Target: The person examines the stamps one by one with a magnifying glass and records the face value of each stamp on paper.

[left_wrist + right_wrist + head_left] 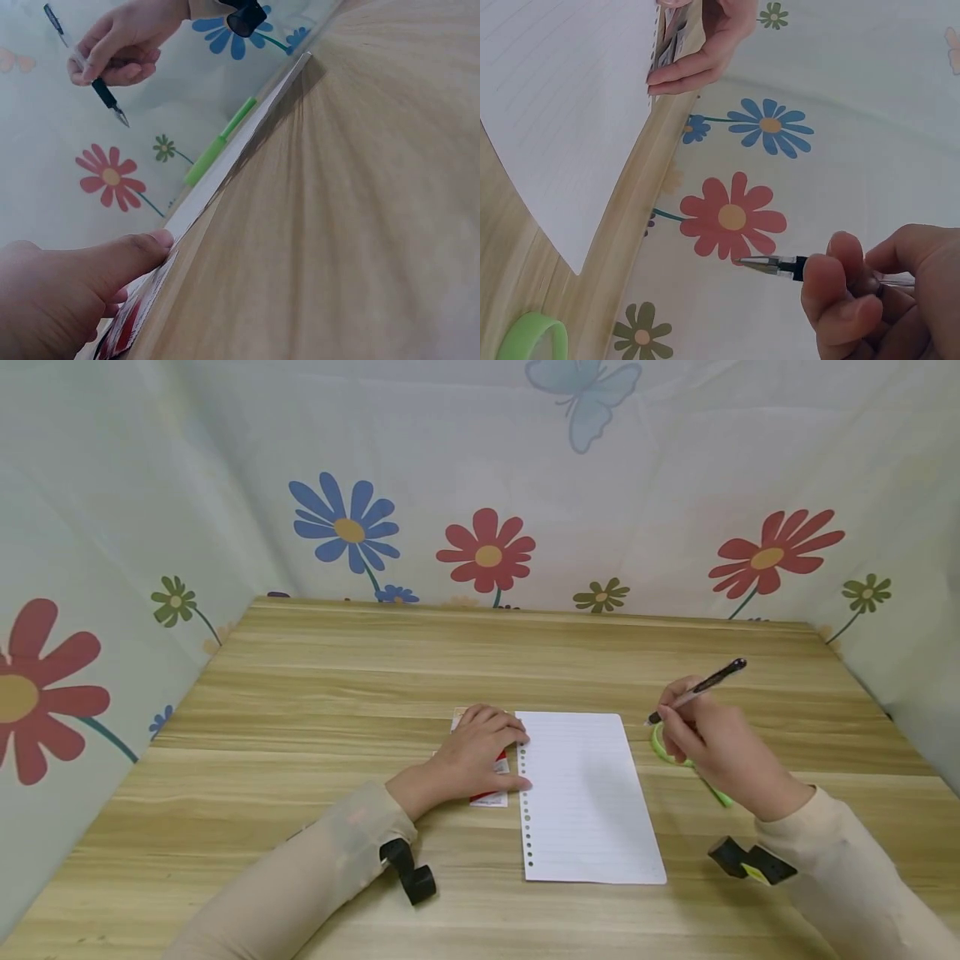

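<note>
A lined sheet of paper [581, 802] with punched holes down its left edge lies flat on the wooden table. My left hand [472, 756] rests beside it, thumb and fingertips touching the holed edge. Under that hand is a red and white printed item [491, 797], mostly hidden. My right hand [712, 743] pinches a black-gripped pen [708, 683] above the table, right of the paper. In the right wrist view the bare pen tip [761, 262] points away from the fingers, apart from the paper. A green ring-headed object [660, 745] lies partly hidden below the right hand.
The wooden table [360, 668] runs back to a white flower-print curtain [420, 460], which also hangs at both sides. Black wrist cameras are strapped to both sleeves, the left camera [408, 870] close to the tabletop.
</note>
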`<action>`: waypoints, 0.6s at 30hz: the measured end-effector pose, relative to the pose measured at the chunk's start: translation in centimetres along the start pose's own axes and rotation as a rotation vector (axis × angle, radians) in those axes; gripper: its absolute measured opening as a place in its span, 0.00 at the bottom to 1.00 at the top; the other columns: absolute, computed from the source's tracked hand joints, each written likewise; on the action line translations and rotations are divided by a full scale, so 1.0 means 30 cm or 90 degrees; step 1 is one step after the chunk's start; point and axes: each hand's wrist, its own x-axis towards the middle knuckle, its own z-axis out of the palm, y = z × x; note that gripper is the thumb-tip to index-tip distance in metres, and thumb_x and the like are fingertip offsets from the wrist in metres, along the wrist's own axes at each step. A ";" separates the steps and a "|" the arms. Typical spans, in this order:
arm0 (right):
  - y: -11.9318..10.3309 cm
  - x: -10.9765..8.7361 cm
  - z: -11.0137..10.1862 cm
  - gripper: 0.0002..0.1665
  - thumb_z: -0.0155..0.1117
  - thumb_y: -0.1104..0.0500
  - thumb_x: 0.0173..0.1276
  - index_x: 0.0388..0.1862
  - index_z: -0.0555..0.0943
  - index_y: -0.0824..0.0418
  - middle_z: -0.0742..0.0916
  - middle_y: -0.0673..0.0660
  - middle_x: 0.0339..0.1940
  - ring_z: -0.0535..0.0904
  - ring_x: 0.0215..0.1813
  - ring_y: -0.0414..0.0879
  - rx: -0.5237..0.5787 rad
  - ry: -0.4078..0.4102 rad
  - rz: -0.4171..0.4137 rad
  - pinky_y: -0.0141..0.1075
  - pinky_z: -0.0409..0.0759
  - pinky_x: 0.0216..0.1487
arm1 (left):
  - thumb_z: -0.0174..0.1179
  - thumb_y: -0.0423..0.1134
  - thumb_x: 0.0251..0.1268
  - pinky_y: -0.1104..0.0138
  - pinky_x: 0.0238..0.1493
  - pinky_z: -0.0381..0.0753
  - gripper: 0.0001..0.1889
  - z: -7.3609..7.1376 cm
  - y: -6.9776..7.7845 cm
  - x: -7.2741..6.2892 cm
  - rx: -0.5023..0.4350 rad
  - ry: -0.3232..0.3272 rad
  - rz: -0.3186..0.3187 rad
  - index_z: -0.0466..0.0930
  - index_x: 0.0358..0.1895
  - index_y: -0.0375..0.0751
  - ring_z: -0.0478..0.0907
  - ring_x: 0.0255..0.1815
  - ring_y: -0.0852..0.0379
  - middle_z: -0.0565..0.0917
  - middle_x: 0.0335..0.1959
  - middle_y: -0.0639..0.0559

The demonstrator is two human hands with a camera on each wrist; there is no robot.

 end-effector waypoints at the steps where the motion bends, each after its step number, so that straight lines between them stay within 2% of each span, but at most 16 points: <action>1: 0.000 0.002 -0.001 0.14 0.50 0.66 0.73 0.24 0.72 0.59 0.72 0.43 0.14 0.67 0.19 0.36 0.001 0.001 0.011 0.30 0.67 0.20 | 0.64 0.63 0.51 0.56 0.67 0.54 0.31 0.001 0.000 0.000 0.000 0.000 0.000 0.79 0.52 0.45 0.66 0.59 0.52 0.75 0.55 0.52; 3: 0.000 0.003 -0.004 0.21 0.49 0.64 0.74 0.18 0.75 0.57 0.76 0.45 0.17 0.69 0.19 0.36 0.009 0.001 0.028 0.30 0.70 0.21 | 0.64 0.63 0.51 0.56 0.67 0.53 0.31 0.002 -0.002 0.000 -0.002 0.000 -0.001 0.79 0.52 0.45 0.66 0.59 0.52 0.75 0.55 0.52; 5: 0.002 0.002 -0.003 0.22 0.50 0.65 0.73 0.17 0.78 0.57 0.80 0.48 0.21 0.72 0.19 0.36 0.026 0.007 0.032 0.30 0.74 0.21 | 0.64 0.63 0.51 0.56 0.67 0.53 0.30 0.004 -0.003 0.000 -0.003 0.000 -0.001 0.79 0.52 0.45 0.66 0.59 0.52 0.75 0.55 0.52; 9: 0.010 -0.005 0.004 0.11 0.50 0.65 0.73 0.34 0.79 0.65 0.83 0.53 0.29 0.76 0.21 0.36 0.106 -0.004 0.048 0.32 0.78 0.21 | 0.64 0.63 0.51 0.56 0.67 0.53 0.30 0.006 -0.005 0.001 0.000 0.002 -0.001 0.79 0.52 0.45 0.66 0.59 0.52 0.75 0.55 0.52; 11: 0.014 -0.008 0.009 0.06 0.52 0.65 0.73 0.40 0.76 0.66 0.81 0.54 0.26 0.75 0.20 0.39 0.157 -0.021 0.070 0.34 0.77 0.19 | 0.64 0.63 0.51 0.56 0.67 0.53 0.30 0.006 -0.006 0.000 0.001 0.003 0.000 0.79 0.52 0.45 0.66 0.59 0.51 0.75 0.55 0.52; 13: 0.017 -0.008 0.015 0.06 0.53 0.63 0.73 0.44 0.72 0.65 0.79 0.54 0.22 0.73 0.18 0.42 0.204 -0.037 0.099 0.35 0.75 0.17 | 0.65 0.63 0.51 0.55 0.67 0.53 0.30 0.007 -0.006 0.000 0.001 0.005 0.000 0.79 0.52 0.45 0.66 0.59 0.51 0.75 0.55 0.52; 16: 0.020 -0.003 0.028 0.07 0.54 0.60 0.72 0.43 0.70 0.64 0.76 0.55 0.18 0.69 0.13 0.45 0.235 -0.044 0.130 0.35 0.71 0.14 | 0.65 0.63 0.50 0.54 0.67 0.52 0.30 0.007 -0.006 0.000 0.000 0.007 -0.001 0.79 0.52 0.46 0.66 0.60 0.50 0.75 0.55 0.53; 18: 0.021 0.003 0.037 0.09 0.54 0.59 0.73 0.43 0.71 0.65 0.76 0.55 0.18 0.69 0.14 0.46 0.239 -0.040 0.141 0.35 0.71 0.14 | 0.65 0.63 0.50 0.53 0.68 0.51 0.30 0.007 -0.005 0.001 -0.001 0.007 -0.003 0.79 0.52 0.46 0.66 0.60 0.50 0.75 0.55 0.53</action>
